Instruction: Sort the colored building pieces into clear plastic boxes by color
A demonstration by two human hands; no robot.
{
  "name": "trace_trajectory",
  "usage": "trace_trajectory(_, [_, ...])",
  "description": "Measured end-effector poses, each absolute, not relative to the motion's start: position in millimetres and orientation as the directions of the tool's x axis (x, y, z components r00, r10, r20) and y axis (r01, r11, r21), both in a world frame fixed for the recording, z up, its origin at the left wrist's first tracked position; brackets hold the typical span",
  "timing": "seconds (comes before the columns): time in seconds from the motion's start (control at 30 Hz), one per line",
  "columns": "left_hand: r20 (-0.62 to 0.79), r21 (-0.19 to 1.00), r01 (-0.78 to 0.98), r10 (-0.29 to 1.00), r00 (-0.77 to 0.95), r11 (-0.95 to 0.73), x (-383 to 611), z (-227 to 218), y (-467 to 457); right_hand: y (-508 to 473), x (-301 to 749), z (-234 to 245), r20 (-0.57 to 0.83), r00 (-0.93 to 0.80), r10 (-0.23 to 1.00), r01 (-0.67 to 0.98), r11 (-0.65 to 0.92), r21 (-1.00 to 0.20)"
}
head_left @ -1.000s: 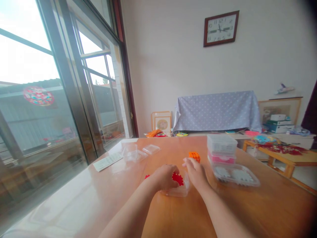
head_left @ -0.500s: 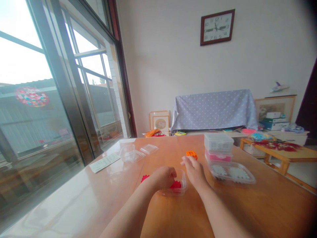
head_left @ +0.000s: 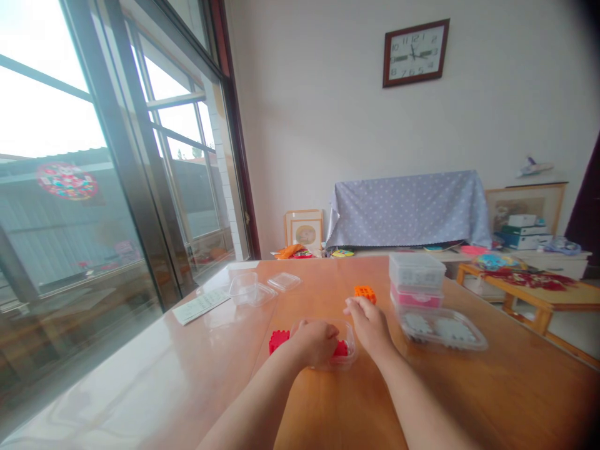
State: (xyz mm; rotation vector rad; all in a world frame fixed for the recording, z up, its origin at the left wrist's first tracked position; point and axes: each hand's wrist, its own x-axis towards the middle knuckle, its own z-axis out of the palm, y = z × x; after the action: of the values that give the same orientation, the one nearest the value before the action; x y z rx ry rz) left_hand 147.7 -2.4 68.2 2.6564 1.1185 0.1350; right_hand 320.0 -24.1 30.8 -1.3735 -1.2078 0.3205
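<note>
A small clear plastic tub (head_left: 349,347) with red toy pieces (head_left: 341,349) in it stands on the wooden table (head_left: 328,412). My left hand (head_left: 315,340) is curled over the tub's left side, fingers closed on the red pieces inside. My right hand (head_left: 370,324) rests against the tub's right rim with its fingers bent. A red toothed block (head_left: 279,341) lies on the table just left of my left hand. An orange block (head_left: 365,292) sits beyond my right hand.
A stack of lidded boxes (head_left: 416,279) and a flat clear tray (head_left: 443,329) stand to the right. An empty clear tub (head_left: 248,290), a lid (head_left: 285,282) and a paper sheet (head_left: 201,305) lie at the left, near the window (head_left: 94,187).
My left hand lowered a red piece into the tub and drew back toward me, which uncovered the red block at its left. My right hand stayed at the rim.
</note>
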Motion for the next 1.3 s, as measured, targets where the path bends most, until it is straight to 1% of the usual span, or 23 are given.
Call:
trace_trajectory(0.07, [0.038, 0.326, 0.689, 0.737, 0.675, -0.648, 139, 74, 0, -25, 320, 32, 0.455, 0.421, 0.785, 0.455, 0.251, -0.854])
trace_trajectory(0.13, [0.079, 0.434, 0.656, 0.752, 0.655, -0.617, 124, 82, 5, -26, 320, 32, 0.453, 0.428, 0.782, 0.461, 0.242, -0.854])
trace_trajectory(0.23, [0.117, 0.558, 0.615, 0.787, 0.606, -0.557, 92, 90, 19, -25, 321, 31, 0.452, 0.429, 0.782, 0.471, 0.234, -0.85])
trace_trajectory(0.3, [0.112, 0.601, 0.622, 0.823, 0.556, -0.502, 70, 90, 29, -24, 320, 30, 0.449, 0.412, 0.793, 0.477, 0.233, -0.848])
trace_trajectory(0.37, [0.11, 0.609, 0.635, 0.844, 0.525, -0.475, 53, 86, 36, -23, 319, 29, 0.443, 0.393, 0.806, 0.472, 0.237, -0.849])
trace_trajectory(0.47, [0.109, 0.604, 0.627, 0.83, 0.546, -0.492, 40, 79, 37, -24, 314, 29, 0.438, 0.363, 0.823, 0.462, 0.249, -0.851])
trace_trajectory(0.53, [0.112, 0.578, 0.631, 0.817, 0.566, -0.517, 40, 79, 32, -27, 310, 31, 0.45, 0.317, 0.835, 0.475, 0.271, -0.837])
trace_trajectory(0.67, [0.156, 0.428, 0.674, 0.784, 0.601, -0.602, 52, 87, 16, -32, 301, 32, 0.52, 0.183, 0.835, 0.581, 0.334, -0.742])
trace_trajectory(0.77, [0.148, 0.372, 0.655, 0.739, 0.657, -0.657, 62, 93, 7, -35, 295, 30, 0.541, 0.12, 0.833, 0.657, 0.342, -0.672])
trace_trajectory(0.87, [0.136, 0.332, 0.663, 0.73, 0.67, -0.671, 69, 93, 3, -36, 291, 29, 0.532, 0.092, 0.842, 0.7, 0.326, -0.636])
trace_trajectory(1.0, [0.137, 0.296, 0.672, 0.727, 0.673, -0.679, 71, 91, 1, -36, 289, 30, 0.518, 0.072, 0.852, 0.724, 0.313, -0.615])
trace_trajectory(1.13, [0.165, 0.275, 0.66, 0.71, 0.684, -0.699, 69, 90, 2, -36, 289, 30, 0.52, 0.071, 0.851, 0.732, 0.31, -0.607])
trace_trajectory(1.3, [0.162, 0.265, 0.681, 0.727, 0.667, -0.683, 70, 90, 2, -36, 289, 29, 0.534, 0.083, 0.841, 0.733, 0.312, -0.605])
